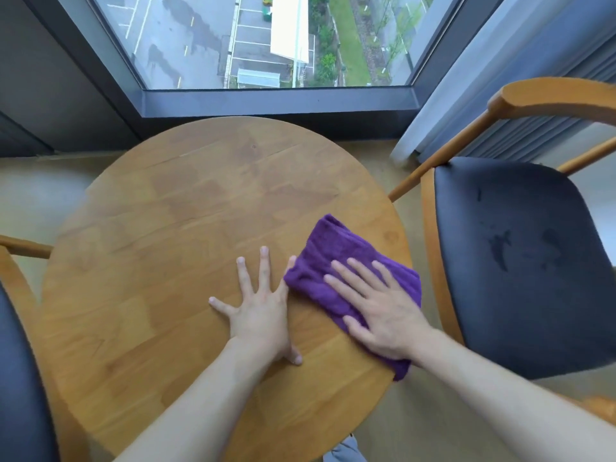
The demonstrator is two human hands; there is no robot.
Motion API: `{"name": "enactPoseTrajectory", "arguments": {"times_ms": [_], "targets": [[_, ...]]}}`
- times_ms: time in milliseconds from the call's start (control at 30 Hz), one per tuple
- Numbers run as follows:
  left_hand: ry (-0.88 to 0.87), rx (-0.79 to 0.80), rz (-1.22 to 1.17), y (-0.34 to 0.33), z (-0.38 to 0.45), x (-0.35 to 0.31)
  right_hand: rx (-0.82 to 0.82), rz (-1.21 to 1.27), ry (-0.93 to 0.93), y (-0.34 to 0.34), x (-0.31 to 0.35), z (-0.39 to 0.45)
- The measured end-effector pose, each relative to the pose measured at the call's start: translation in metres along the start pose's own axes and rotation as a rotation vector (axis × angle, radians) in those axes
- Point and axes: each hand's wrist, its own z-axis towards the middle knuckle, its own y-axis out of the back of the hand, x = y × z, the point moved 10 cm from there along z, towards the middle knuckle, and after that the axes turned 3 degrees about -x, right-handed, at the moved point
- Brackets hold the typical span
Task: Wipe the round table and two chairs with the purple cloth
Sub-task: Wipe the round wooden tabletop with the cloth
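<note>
A round wooden table (pixel 173 228) fills the middle of the view. A folded purple cloth (pixel 328 258) lies on its right side, its near corner hanging just over the edge. My right hand (pixel 383 308) presses flat on the cloth with the fingers spread. My left hand (pixel 260 311) rests flat on the bare wood beside the cloth, fingers apart, one fingertip touching the cloth's left edge. One chair (pixel 520 261) with a dark seat and wooden frame stands to the right of the table. A second chair (pixel 20 361) shows partly at the left edge.
A large window (pixel 266 45) with a dark frame is just beyond the table. A pale curtain (pixel 500 78) hangs at the right behind the right chair. Light flooring (pixel 40 195) shows around the table.
</note>
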Motion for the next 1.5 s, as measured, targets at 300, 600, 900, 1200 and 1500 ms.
{"name": "enactPoseTrajectory", "arguments": {"times_ms": [300, 600, 900, 1200, 1500], "targets": [[0.034, 0.0, -0.074, 0.002, 0.0, -0.001, -0.111, 0.134, -0.759, 0.013, -0.034, 0.037], [0.02, 0.016, -0.056, -0.001, 0.001, -0.001, -0.016, 0.014, -0.098, 0.002, 0.021, 0.009], [0.035, -0.006, -0.104, -0.002, 0.003, -0.001, -0.163, 0.075, -0.728, 0.015, -0.038, 0.022], [0.023, -0.007, -0.097, 0.0, 0.001, -0.002, -0.084, 0.042, -0.185, 0.001, -0.012, -0.004], [0.016, -0.039, -0.106, 0.003, -0.002, -0.002, -0.214, 0.079, -0.772, 0.003, 0.022, 0.011]]}}
